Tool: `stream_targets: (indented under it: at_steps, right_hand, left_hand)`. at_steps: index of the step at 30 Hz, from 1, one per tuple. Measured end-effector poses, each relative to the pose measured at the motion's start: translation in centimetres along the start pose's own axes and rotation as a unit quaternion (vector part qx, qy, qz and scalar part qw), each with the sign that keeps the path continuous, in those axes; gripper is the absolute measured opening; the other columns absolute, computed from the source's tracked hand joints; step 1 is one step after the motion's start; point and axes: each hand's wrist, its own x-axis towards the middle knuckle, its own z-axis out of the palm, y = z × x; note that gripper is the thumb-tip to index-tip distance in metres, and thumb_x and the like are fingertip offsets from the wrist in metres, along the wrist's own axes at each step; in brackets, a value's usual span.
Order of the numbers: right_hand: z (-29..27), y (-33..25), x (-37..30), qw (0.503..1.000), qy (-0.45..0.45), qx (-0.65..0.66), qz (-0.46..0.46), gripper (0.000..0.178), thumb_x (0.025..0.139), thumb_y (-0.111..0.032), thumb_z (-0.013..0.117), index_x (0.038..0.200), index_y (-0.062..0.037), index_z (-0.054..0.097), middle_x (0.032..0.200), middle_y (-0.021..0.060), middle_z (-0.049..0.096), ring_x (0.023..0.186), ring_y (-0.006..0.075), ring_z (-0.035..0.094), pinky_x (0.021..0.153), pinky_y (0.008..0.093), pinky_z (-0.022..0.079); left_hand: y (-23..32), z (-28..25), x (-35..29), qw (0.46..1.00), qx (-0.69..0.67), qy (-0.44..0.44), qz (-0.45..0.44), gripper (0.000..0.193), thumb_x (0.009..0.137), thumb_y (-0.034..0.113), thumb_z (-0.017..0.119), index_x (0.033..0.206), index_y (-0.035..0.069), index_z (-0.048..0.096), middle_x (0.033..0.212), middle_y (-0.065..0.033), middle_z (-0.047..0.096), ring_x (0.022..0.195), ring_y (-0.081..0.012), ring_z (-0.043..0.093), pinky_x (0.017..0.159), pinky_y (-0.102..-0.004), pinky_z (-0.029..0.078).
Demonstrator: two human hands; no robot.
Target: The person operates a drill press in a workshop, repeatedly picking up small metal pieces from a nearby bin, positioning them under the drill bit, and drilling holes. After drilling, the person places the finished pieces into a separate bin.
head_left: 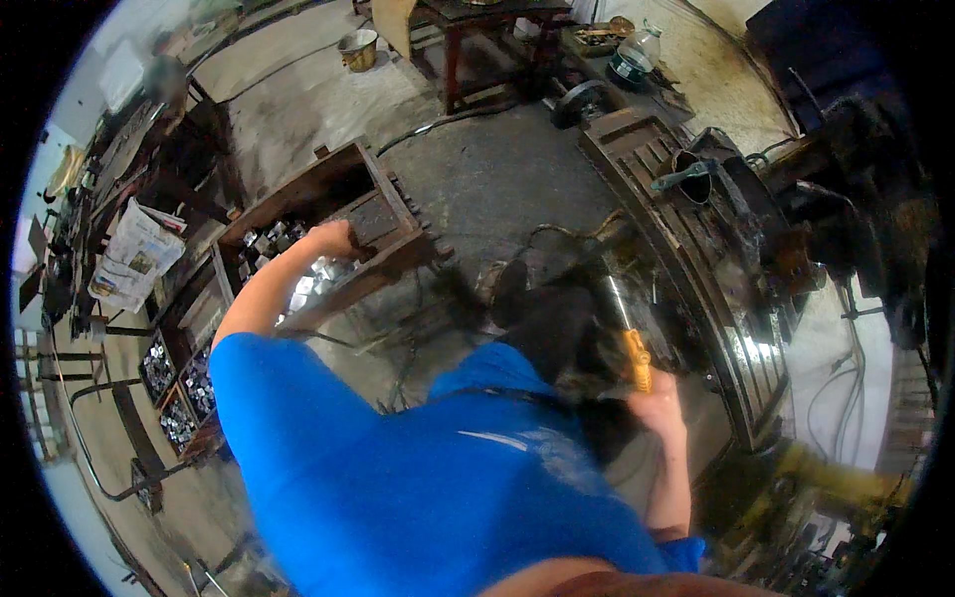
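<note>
My left hand (pixel 333 240) reaches over a brown box (pixel 400 244) on the left, beside its inner divider. Loose shiny metal pieces (pixel 320 277) lie in the box just below the hand, and darker blocky ones (pixel 267 242) sit by the wrist. Blur and the angle hide those fingers, so what they hold does not show. At the right, my right hand (pixel 654 400) is closed around the yellow handle of a tool with a thin metal rod (pixel 637 360). Its rod points away from me, beside the slotted metal table.
A long slotted metal machine table (pixel 686 261) curves along the right, with a dark funnel-like container (pixel 690 179) on it. Bins of small metal parts (pixel 177 418) stand at left, near a newspaper (pixel 137 254). A bucket (pixel 358 50) and a dark table (pixel 487 12) are farther off.
</note>
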Motion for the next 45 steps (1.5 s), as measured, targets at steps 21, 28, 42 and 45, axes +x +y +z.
stream_targets:
  at_steps: [21,28,42,45]
  right_hand:
    - [0.7,0.9,0.3,0.999,-0.043,0.025,0.011,0.028,0.057,-0.012,0.051,0.082,-0.0004,0.055,0.061,0.0222,0.049,0.055,0.0355,0.052,0.053,0.0378,0.042]
    - [-0.3,-2.4,-0.4,0.998,-0.009,0.025,-0.061,0.028,0.056,-0.01,0.053,0.082,0.0004,0.054,0.062,0.0223,0.05,0.056,0.037,0.051,0.052,0.0373,0.041]
    - [-2.4,3.9,-5.4,0.99,0.135,0.012,0.047,0.019,0.054,-0.014,0.056,0.059,0.0015,0.047,0.055,0.0217,0.047,0.051,0.0375,0.05,0.047,0.0401,0.04]
    - [-4.2,4.6,-7.2,0.984,0.147,0.03,0.095,0.02,0.054,-0.015,0.056,0.056,0.0015,0.046,0.054,0.0216,0.048,0.052,0.039,0.05,0.048,0.0423,0.04]
  left_hand:
    - [6.1,-2.4,-4.7,0.538,-0.786,0.114,0.282,0.04,0.077,0.016,0.051,0.113,-0.002,0.05,0.09,-0.0091,0.057,0.086,-0.0219,0.056,0.083,-0.047,0.047]
    - [19.9,-3.8,-4.0,0.493,-0.771,-0.077,0.397,0.031,0.076,0.015,0.048,0.103,-0.001,0.05,0.098,-0.0138,0.054,0.088,-0.0288,0.055,0.087,-0.0544,0.042]
    - [41.1,1.9,-3.9,0.613,-0.656,-0.272,0.345,0.023,0.083,0.019,0.053,0.098,0.004,0.044,0.08,-0.0135,0.056,0.055,-0.0268,0.06,0.071,-0.0458,0.053]
    - [45.4,1.9,-4.3,0.67,-0.594,-0.256,0.365,0.021,0.084,0.016,0.052,0.097,0.002,0.043,0.081,-0.0165,0.056,0.054,-0.0269,0.059,0.058,-0.0384,0.055]
